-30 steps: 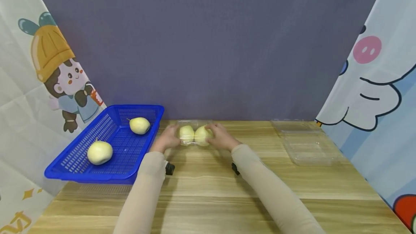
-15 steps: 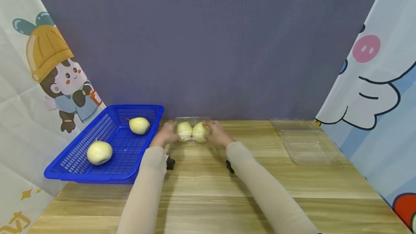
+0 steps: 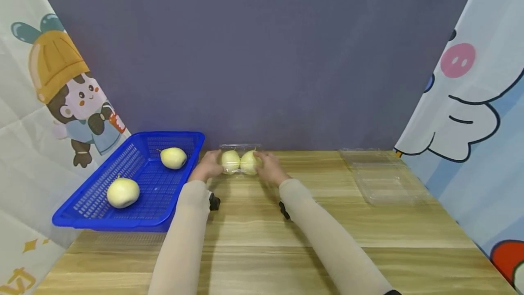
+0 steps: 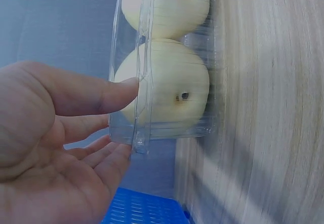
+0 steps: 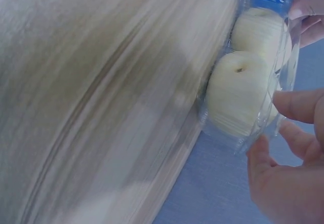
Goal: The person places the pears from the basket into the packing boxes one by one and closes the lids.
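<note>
Two pale yellow pears (image 3: 230, 162) sit side by side inside a clear plastic clamshell box (image 4: 140, 133) near the back of the table. My left hand (image 3: 208, 166) grips the box's left end; in the left wrist view its thumb (image 4: 119, 95) presses on the rim seam and the other fingers lie around the end. At the opposite end my right hand (image 3: 271, 168) pinches the rim, its thumb and fingers (image 5: 298, 105) on the seam in the right wrist view. The lid lies over the pears, and the box's base is close to the wood.
On the left stands a blue plastic basket (image 3: 186, 192) with two more pears (image 3: 123, 193) in it. A second clear plastic container (image 3: 385, 185) lies on the right of the wooden table (image 3: 254, 245). A grey cloth backdrop (image 3: 262, 58) rises right behind the table.
Both hands and the clamshell box with its pears have moved slightly away, toward the back edge, and a little left. The basket and the other container stay put.
</note>
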Tool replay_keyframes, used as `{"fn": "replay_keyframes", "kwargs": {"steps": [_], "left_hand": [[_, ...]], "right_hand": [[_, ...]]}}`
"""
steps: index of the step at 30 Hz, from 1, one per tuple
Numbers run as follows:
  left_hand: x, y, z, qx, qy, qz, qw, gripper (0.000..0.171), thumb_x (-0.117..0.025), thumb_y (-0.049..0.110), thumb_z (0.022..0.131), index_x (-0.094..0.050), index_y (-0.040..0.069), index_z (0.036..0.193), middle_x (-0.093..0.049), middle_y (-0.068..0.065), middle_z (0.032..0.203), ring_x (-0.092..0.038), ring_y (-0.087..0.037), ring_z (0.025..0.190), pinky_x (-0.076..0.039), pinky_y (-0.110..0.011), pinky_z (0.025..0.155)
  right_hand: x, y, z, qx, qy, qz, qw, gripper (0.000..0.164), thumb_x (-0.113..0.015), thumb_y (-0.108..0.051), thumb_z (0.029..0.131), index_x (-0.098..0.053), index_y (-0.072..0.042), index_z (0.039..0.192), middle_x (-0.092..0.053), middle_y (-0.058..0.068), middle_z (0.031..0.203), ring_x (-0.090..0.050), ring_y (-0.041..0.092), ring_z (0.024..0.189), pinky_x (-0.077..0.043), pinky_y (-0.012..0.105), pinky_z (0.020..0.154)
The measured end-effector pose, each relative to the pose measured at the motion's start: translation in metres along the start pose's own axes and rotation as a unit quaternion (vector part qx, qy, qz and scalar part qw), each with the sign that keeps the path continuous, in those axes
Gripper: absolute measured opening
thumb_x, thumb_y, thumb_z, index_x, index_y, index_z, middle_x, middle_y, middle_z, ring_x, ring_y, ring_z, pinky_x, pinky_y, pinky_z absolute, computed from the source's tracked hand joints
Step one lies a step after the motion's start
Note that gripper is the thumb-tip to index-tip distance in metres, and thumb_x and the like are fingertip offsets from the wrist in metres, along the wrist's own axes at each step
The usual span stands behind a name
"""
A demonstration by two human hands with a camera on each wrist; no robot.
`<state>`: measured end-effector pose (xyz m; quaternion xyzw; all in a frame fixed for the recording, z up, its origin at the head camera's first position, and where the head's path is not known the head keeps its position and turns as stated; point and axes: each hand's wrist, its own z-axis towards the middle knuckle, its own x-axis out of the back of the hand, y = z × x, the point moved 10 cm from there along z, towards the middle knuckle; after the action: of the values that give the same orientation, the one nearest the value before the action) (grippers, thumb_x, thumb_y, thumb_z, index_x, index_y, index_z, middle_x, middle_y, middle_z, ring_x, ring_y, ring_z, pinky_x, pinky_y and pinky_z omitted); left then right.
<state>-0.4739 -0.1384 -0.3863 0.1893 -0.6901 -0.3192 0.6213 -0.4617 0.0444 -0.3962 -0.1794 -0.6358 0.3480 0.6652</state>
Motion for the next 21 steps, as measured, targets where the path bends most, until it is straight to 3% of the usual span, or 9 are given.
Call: {"fn": "replay_keyframes", "kwargs": {"steps": [8,21], "left_hand": [[0.0024,0.0006,0.0050,-0.006,0.016,0.002,0.9999,0.078,-0.062,-0.003,0.083,-0.026,-0.012,0.152,-0.025,-0.033,0.156,-0.020,-0.045,0.145,-0.017,-0.050,0.120],[0.0036,-0.0025,0.0068,0.012,0.026,-0.014,0.9995,0.076,-0.060,-0.004,0.086,-0.026,-0.010,0.153,-0.022,-0.031,0.157,-0.020,-0.045,0.146,-0.016,-0.050,0.120]], "right_hand": [[0.0004,-0.0010,0.0050,-0.006,0.009,-0.005,1.000,0.056,-0.064,-0.007,0.097,-0.046,-0.011,0.150,-0.040,0.021,0.150,-0.036,0.040,0.139,-0.033,0.051,0.114],[-0.0001,-0.0018,0.0076,-0.013,0.018,-0.007,1.000,0.055,-0.064,-0.006,0.097,-0.048,-0.011,0.149,-0.042,0.022,0.147,-0.039,0.040,0.137,-0.034,0.050,0.114]]}}
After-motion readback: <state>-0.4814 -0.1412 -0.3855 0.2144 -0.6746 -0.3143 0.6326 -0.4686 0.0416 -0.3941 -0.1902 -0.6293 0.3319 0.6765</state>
